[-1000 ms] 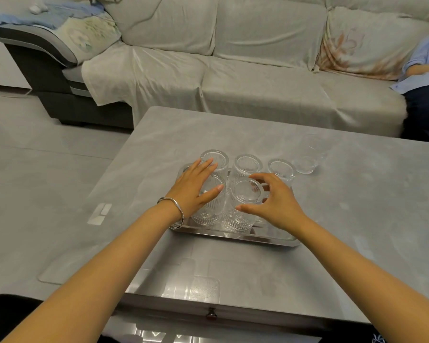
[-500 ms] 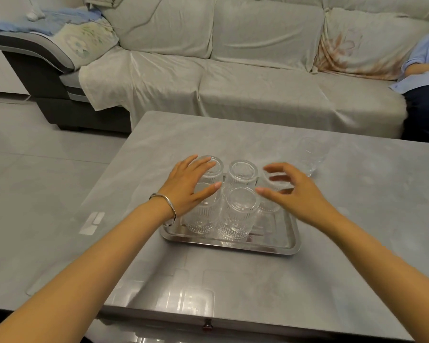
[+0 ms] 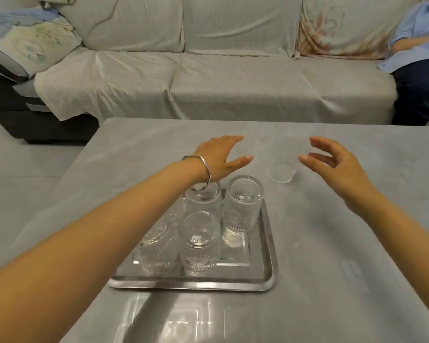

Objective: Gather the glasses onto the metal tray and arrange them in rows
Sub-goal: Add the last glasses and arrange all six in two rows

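Your right hand [image 3: 342, 167] and left hand [image 3: 221, 157], fingers spread and empty, flank a lone glass [image 3: 284, 162] on the tabletop [image 3: 344, 243] beyond the metal tray [image 3: 268, 268], which carries four ribbed glasses [image 3: 244, 204].

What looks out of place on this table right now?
One glass stands on the bare table beyond the tray's far right corner, apart from the glasses on the tray. Both hands, left and right, hover open on either side of it. Nothing looks spilled or broken.
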The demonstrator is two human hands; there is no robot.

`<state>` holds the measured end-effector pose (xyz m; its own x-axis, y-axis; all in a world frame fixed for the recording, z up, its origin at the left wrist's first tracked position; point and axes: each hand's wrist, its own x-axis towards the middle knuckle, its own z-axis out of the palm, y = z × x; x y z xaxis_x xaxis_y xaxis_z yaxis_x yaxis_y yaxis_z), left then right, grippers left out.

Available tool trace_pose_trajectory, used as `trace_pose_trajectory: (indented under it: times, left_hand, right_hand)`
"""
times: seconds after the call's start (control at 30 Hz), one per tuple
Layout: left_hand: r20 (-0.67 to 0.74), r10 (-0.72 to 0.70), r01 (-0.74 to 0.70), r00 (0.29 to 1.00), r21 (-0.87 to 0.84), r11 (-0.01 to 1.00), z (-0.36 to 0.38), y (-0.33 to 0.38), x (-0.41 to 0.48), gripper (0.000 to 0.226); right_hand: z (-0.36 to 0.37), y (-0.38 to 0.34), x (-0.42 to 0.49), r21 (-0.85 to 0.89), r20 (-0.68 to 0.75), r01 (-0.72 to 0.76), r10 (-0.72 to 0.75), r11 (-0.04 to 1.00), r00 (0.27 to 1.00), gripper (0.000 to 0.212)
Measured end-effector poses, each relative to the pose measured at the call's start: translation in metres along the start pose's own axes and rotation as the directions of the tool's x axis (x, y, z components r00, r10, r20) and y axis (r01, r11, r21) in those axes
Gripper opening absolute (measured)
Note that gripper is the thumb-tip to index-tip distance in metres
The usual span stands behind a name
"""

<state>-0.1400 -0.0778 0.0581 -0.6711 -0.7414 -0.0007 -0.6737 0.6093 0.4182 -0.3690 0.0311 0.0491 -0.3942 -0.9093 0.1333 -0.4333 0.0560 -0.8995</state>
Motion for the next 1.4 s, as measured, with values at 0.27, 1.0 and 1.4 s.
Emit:
trace_pose_trajectory:
  times: [0.27, 1.0, 1.4]
  left_hand:
    - [0.162, 0.026, -0.014, 0.986, -0.069, 0.998, 0.02, 0.026, 0.068, 0.078]
    - [-0.06, 0.053, -0.07, 0.997, -0.349, 0.935, 0.019, 0.03, 0.102, 0.076]
    - [-0.195, -0.032, -0.129, 0.98, -0.752, 0.646, -0.04, 0.024, -0.007, 0.077]
  right_hand:
    - [0.008, 0.051, 0.034, 0.113, 0.018, -0.129, 0.128, 0.985, 0.992, 0.072]
    - [0.019, 0.057, 0.036, 0.497, 0.291, -0.277, 0.143, 0.822, 0.946, 0.04]
    - [0.031, -0.033, -0.007, 0.644, 0.386, -0.289, 0.026, 0.709, 0.922, 0.05]
